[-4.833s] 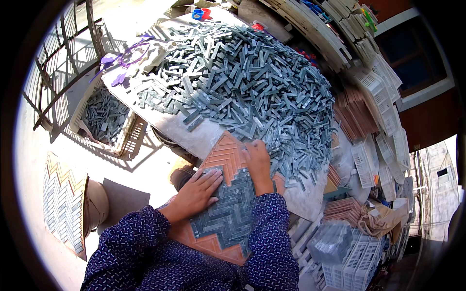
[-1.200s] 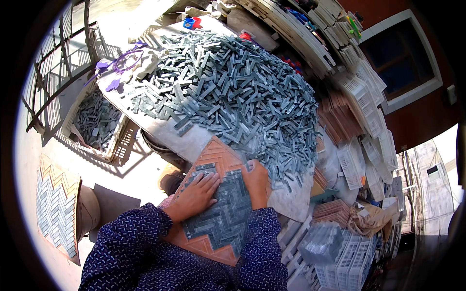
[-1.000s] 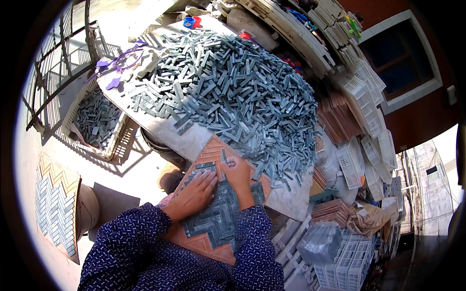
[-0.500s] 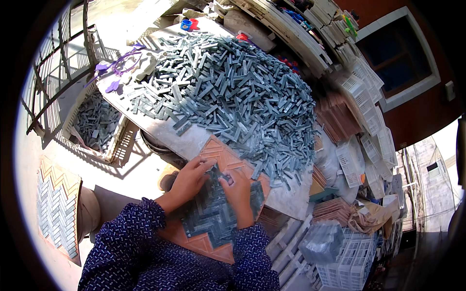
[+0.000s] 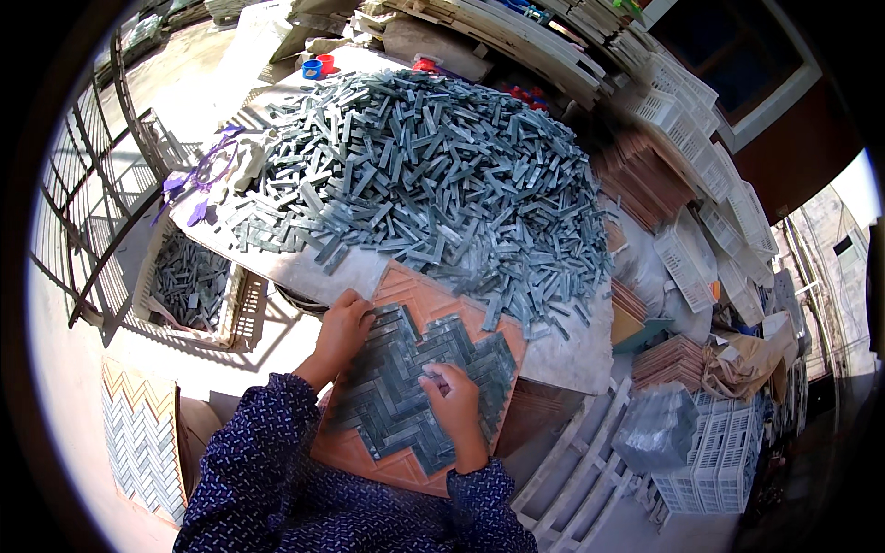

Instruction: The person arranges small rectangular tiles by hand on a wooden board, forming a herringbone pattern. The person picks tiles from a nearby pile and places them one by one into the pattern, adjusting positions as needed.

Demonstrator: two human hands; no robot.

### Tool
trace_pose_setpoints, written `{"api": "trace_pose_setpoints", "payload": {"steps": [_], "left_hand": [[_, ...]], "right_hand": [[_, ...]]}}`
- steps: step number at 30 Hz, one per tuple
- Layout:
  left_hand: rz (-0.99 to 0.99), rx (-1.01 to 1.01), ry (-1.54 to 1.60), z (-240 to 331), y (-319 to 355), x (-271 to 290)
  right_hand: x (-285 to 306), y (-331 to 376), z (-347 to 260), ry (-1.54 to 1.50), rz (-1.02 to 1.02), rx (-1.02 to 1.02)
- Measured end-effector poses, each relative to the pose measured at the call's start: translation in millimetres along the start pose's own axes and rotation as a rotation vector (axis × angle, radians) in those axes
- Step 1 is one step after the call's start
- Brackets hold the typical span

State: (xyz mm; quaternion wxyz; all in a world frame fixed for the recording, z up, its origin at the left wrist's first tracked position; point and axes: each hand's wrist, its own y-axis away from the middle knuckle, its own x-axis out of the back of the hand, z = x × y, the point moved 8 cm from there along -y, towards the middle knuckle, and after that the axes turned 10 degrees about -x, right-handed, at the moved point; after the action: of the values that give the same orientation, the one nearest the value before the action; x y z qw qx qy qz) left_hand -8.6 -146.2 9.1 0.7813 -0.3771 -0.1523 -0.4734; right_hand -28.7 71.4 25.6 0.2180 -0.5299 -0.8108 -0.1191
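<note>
Dark grey-green stone strips lie in a herringbone pattern in an orange grooved tray, which is tilted in front of me and touches the table. My left hand is at the tray's upper left edge, its fingers bent and pressed together beside the strips; whatever they hold is hidden. Over the middle right of the pattern is my right hand, fingers curled in with the thumb against them. I cannot make out what is inside that grip. A large heap of loose stone strips covers much of the table beyond.
The table has a pale worn top. At left stand a crate of strips and another filled tray. Stacked orange trays, white plastic crates and a slatted pallet line the right. Blue and red cups stand behind.
My left hand has drawn back from the pattern to the tray's left edge. My right hand has moved down, uncovering the pattern's upper part. The whole view has shifted and turned slightly.
</note>
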Motion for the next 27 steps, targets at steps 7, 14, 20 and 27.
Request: {"api": "trace_pose_setpoints", "payload": {"steps": [7, 14, 20, 27], "left_hand": [[-0.025, 0.045, 0.016, 2, -5, -4], [-0.053, -0.001, -0.017, -1, -11, -6], [-0.111, 0.031, 0.096, -10, -19, -5], [-0.123, 0.284, 0.296, -31, -17, -13]], "right_hand": [[-6, -14, -3, 0.094, 0.030, 0.080], [-26, -74, -18, 0.291, 0.183, 0.155], [-42, -90, -8, 0.516, 0.067, 0.034], [-45, -84, -14, 0.513, 0.048, 0.069]]}}
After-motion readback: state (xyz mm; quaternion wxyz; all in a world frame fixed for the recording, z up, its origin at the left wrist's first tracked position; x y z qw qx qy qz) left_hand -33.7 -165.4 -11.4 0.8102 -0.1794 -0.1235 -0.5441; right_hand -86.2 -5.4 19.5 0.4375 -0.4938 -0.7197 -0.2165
